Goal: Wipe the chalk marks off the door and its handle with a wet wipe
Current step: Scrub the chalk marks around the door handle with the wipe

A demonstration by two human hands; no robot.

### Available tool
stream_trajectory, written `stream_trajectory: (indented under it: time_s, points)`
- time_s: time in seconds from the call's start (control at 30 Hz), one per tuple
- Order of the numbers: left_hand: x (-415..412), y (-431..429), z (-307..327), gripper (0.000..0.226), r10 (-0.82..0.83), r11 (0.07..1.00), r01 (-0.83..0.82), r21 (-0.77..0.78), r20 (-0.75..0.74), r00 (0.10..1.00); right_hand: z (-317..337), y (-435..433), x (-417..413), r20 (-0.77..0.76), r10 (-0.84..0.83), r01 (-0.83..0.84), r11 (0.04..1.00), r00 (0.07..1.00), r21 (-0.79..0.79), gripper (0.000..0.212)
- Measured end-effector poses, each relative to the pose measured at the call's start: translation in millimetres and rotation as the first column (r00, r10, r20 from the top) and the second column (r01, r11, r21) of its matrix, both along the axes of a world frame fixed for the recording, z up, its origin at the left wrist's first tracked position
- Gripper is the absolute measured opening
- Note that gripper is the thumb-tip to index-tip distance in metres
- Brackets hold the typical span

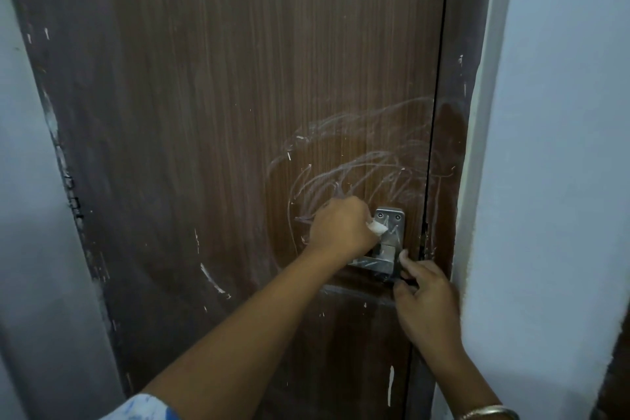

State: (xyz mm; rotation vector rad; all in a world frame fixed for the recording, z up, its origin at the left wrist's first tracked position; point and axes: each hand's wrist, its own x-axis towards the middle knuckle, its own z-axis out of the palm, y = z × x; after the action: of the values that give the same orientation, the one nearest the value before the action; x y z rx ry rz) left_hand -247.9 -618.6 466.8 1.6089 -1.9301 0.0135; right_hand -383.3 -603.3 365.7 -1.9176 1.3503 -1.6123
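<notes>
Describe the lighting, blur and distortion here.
Head view: dim, flat light, no glare on the handle; wide-angle bowing curves the door at its left edge; chalk marks are readable; the left hand gripping the wipe and the right hand look slightly soft.

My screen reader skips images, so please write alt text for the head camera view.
A person's left hand holds a white wet wipe against the metal handle of a brown door, with white chalk marks scribbled above and around it. The right hand curls at the door edge just below the handle.
</notes>
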Motion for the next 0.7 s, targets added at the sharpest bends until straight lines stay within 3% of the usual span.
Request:
stream_trajectory:
  time_s: [0.07, 0.2, 0.4, 0.57, 0.7]
  points:
    - [2, 0, 0, 0.009, -0.038, 0.999, 0.036, -0.023, -0.101, 0.994, 0, 0, 0, 0.002, -0.001, 0.001, 1.0, 1.0, 0.001, 0.048]
    - [4, 0, 7, 0.01, -0.082, 0.996, 0.069, -0.053, -0.289, 0.954, -2, -2, 0, -0.004, -0.009, 0.009, 1.0, 1.0, -0.008, 0.047]
    - [10, -1, -1, 0.018, -0.1, 0.986, 0.135, 0.101, -0.294, 0.951, -2, 0, 0, -0.002, -0.008, 0.008, 1.0, 1.0, 0.01, 0.047]
    - [12, 6, 1, 0.011, -0.126, 0.99, 0.142, 0.006, -0.436, 0.891, 5, 3, -1, 0.076, 0.022, -0.028, 0.997, 0.997, 0.075, 0.045]
    - [13, 13, 9, 0.015, -0.154, 0.988, 0.139, -0.067, -0.394, 0.906, 25, 16, 8, 0.146, -0.038, 0.064, 0.982, 0.989, -0.178, 0.043]
